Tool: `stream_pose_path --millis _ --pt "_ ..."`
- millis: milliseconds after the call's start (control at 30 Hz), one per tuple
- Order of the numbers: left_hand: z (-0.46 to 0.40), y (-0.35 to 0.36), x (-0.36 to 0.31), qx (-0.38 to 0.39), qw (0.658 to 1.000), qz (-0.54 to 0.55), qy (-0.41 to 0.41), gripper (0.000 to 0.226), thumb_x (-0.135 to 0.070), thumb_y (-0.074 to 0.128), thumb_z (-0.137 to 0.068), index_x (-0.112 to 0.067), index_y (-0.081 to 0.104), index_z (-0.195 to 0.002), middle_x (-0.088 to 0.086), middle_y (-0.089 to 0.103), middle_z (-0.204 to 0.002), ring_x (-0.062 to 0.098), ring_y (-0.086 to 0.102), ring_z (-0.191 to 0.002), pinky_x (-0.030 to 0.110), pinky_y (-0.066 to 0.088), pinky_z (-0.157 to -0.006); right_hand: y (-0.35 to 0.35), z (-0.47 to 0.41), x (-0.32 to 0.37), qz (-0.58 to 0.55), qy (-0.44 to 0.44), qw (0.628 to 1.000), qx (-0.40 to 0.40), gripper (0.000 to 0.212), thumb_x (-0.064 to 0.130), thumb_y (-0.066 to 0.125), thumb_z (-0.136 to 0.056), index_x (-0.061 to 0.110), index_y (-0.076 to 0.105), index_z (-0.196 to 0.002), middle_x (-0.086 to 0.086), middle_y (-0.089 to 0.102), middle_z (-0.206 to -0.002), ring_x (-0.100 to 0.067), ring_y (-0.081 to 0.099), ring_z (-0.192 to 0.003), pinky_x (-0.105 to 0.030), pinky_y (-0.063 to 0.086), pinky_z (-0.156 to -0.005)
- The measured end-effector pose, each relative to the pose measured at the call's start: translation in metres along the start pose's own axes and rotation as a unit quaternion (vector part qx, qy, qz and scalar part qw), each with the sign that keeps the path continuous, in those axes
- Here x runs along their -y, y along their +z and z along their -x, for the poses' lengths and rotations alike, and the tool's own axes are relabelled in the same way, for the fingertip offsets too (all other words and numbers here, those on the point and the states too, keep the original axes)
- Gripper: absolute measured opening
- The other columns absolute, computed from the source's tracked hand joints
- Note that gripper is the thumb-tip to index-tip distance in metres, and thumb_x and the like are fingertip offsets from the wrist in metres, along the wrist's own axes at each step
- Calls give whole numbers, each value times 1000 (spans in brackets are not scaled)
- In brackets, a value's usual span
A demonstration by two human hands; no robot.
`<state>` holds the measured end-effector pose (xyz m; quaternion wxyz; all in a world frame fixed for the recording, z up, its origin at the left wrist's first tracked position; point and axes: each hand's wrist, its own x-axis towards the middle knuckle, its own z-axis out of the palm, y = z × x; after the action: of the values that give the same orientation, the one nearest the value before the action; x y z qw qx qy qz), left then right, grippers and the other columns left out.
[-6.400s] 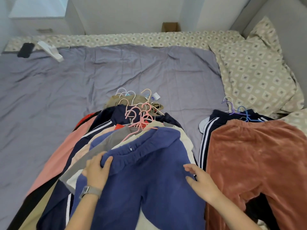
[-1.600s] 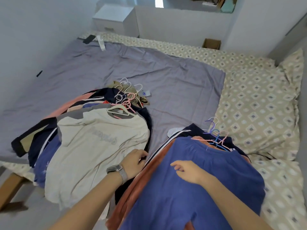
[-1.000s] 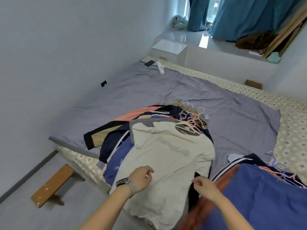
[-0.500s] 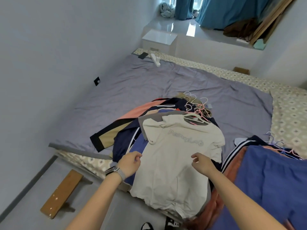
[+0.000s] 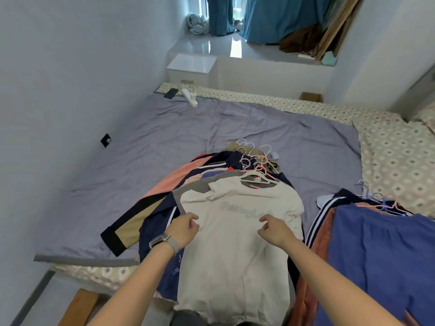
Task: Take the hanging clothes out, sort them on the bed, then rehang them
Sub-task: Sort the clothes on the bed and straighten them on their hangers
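A home bedroom: bed [image 5: 211, 128], nightstand [image 5: 191, 68], curtains [image 5: 270, 17].

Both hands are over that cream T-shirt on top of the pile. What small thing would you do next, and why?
Probably pinch the cream T-shirt at both sides and lift it off the pile. It lies topmost, with a white hanger at its collar. The left hand and right hand are over its chest, fingers curled. Whether they grip cloth yet I cannot tell.
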<state>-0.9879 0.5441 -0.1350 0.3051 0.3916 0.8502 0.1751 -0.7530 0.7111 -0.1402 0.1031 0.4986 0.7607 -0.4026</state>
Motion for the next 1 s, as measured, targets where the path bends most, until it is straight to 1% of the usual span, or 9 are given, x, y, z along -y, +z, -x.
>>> stream_pose_path --millis 167,300,367,467,600,733,867,933,1000 --pt "-57 9 -18 18 1000 6 12 37 -26 57 -90 -11 55 -123 6 59 -120 19 57 -106 23 41 -89 -4 -10 1 -49 41 998 -30 48 24 58 -86 16 46 -132 4 56 -98 -16 57 -94 -29 49 -85" --pt "-103 8 -23 68 998 12 4 53 -26 57 -89 -10 37 -136 10 55 -123 25 54 -110 28 42 -85 -3 -10 6 -85 72 992 -65 63 47 71 -78 20 46 -129 3 54 -108 -14 56 -99 -23 43 -80" --pt "-127 8 -24 100 995 6 7 59 -26 57 -89 -11 31 -139 9 55 -124 24 53 -114 28 40 -90 -2 -10 9 -99 95 987 -82 70 53 74 -72 22 46 -128 5 54 -109 -13 56 -101 -23 43 -81" --pt "-167 16 -25 136 990 -25 43 52 -25 57 -89 -9 40 -135 9 54 -127 23 51 -118 27 38 -95 2 -20 9 -109 131 980 -104 66 49 74 -74 22 48 -128 4 55 -110 -12 56 -98 -22 44 -81" --pt "-212 37 -24 144 982 -35 118 33 -19 57 -89 -10 56 -121 6 53 -128 18 49 -119 22 35 -98 11 -45 11 -121 159 974 -104 54 37 71 -79 22 49 -127 6 56 -111 -11 55 -89 -19 41 -77" --pt "-250 61 -13 171 968 -82 164 35 -17 54 -91 -8 52 -125 8 45 -136 21 43 -125 22 30 -102 19 -69 11 -151 176 965 -120 50 32 71 -81 21 51 -126 4 57 -108 -11 53 -93 -20 40 -79" --pt "-284 85 0 206 931 -194 229 56 -35 55 -90 -22 35 -141 -1 17 -153 18 23 -139 31 29 -108 25 -81 4 -181 196 954 -137 46 32 69 -84 21 52 -124 4 57 -107 -11 54 -95 -19 40 -78" --pt "-301 97 0 204 931 -214 215 61 -36 52 -91 -22 26 -144 -1 15 -154 18 19 -141 34 26 -110 31 -82 -3 -171 198 954 -146 43 36 66 -86 21 53 -124 6 58 -107 -10 54 -97 -17 39 -80" --pt "-319 111 -4 183 947 -193 181 57 -27 52 -91 -15 31 -143 6 24 -152 22 25 -139 35 26 -112 38 -81 -12 -155 196 956 -155 41 39 61 -89 22 53 -125 7 58 -109 -8 55 -100 -16 39 -84"
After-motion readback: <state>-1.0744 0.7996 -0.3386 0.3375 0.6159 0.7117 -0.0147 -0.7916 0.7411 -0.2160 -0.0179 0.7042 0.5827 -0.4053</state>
